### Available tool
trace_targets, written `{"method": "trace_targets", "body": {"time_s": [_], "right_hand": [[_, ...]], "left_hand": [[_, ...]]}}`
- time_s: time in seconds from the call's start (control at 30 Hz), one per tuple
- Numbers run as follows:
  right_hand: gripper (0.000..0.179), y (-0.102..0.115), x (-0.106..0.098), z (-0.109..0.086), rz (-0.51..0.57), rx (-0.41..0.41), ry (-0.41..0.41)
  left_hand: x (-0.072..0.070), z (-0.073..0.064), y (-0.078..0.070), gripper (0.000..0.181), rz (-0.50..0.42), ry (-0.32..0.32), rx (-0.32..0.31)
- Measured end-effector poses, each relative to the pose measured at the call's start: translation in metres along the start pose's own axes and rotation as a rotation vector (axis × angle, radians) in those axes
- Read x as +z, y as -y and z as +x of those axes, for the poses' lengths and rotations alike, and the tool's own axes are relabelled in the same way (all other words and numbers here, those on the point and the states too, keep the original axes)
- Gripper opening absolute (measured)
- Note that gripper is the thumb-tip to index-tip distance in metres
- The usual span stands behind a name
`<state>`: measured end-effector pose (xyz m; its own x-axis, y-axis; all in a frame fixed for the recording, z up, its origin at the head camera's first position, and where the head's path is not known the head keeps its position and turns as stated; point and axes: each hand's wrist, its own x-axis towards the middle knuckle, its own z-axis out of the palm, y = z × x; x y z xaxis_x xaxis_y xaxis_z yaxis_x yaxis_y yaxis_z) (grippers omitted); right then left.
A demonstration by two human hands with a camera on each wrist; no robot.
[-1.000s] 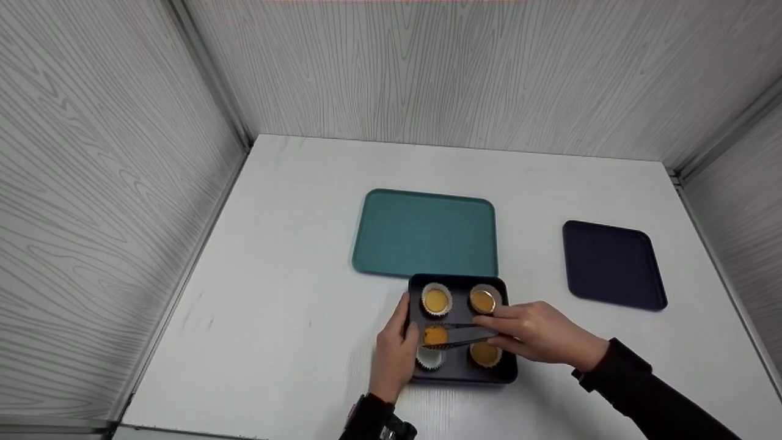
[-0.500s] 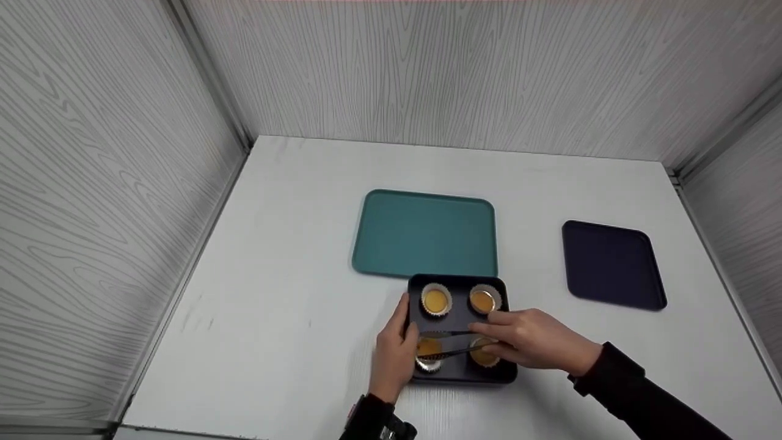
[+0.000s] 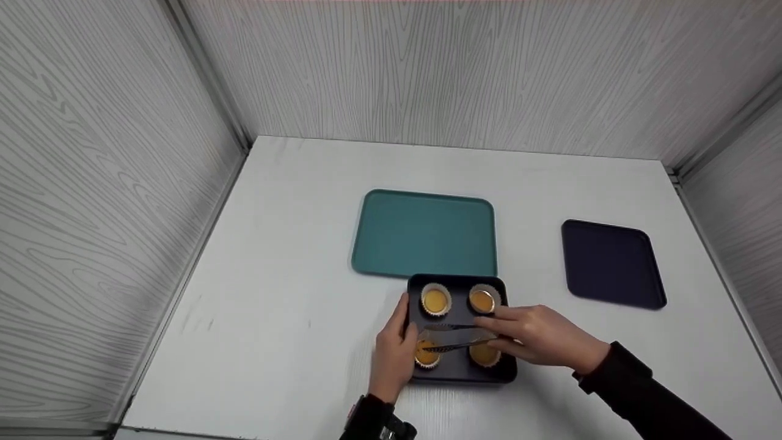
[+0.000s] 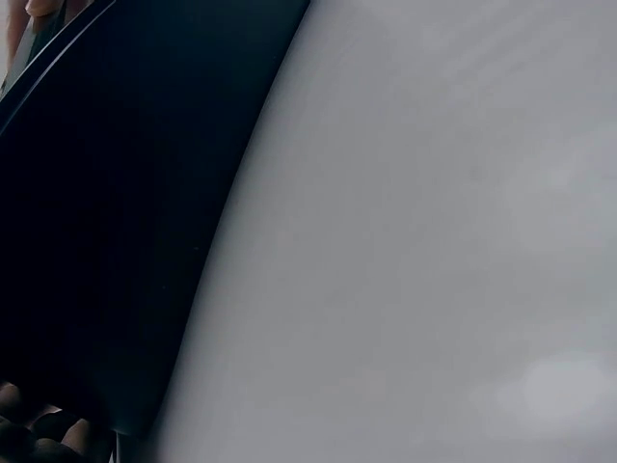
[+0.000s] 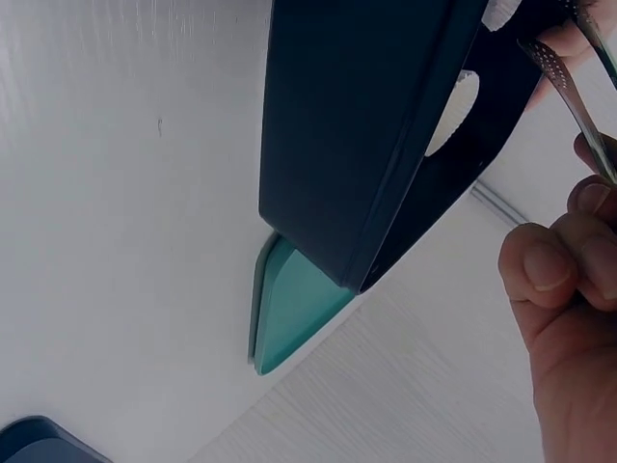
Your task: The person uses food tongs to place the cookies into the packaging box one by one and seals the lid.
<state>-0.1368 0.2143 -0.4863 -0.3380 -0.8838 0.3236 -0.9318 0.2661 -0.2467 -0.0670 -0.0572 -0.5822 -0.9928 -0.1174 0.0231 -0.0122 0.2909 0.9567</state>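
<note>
A dark rectangular baking pan (image 3: 455, 371) stands near the front of the table, its side wall (image 4: 125, 212) filling much of the left wrist view. My left hand (image 3: 392, 354) grips its left side, thumb at the rim. Between thumb and fingers, my right hand (image 3: 540, 336) holds metal tongs (image 3: 457, 346) with perforated tips (image 5: 548, 66). Their arms are spread over the front left paper cup, where a small orange cake (image 3: 426, 356) sits. Other cups hold a yellow cake (image 3: 435, 301) at back left and orange ones at back right (image 3: 482, 301) and front right (image 3: 486, 355).
A teal tray (image 3: 427, 235) lies just behind the pan, bordering its far edge. Farther right is a smaller dark purple tray (image 3: 614, 264). Wood-patterned walls (image 3: 397, 73) enclose the white table (image 3: 275, 275) at the back and both sides.
The tongs gripped the orange cake above the pan, lowered it into the front left cup and spread apart. The cake now rests there; the tongs have risen slightly. My left hand has stayed put.
</note>
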Motion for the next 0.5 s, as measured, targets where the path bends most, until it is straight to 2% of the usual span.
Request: {"method": "trace_targets", "body": {"time_s": [0.2, 0.5], "right_hand": [[0.042, -0.009, -0.011, -0.011, -0.043, 0.042, -0.060], [0.049, -0.022, -0.017, -0.031, -0.162, 0.182, -0.212]], "left_hand": [[0.000, 0.000, 0.000, 0.056, 0.007, -0.006, 0.000], [0.001, 0.001, 0.001, 0.055, -0.006, -0.006, 0.006]]}}
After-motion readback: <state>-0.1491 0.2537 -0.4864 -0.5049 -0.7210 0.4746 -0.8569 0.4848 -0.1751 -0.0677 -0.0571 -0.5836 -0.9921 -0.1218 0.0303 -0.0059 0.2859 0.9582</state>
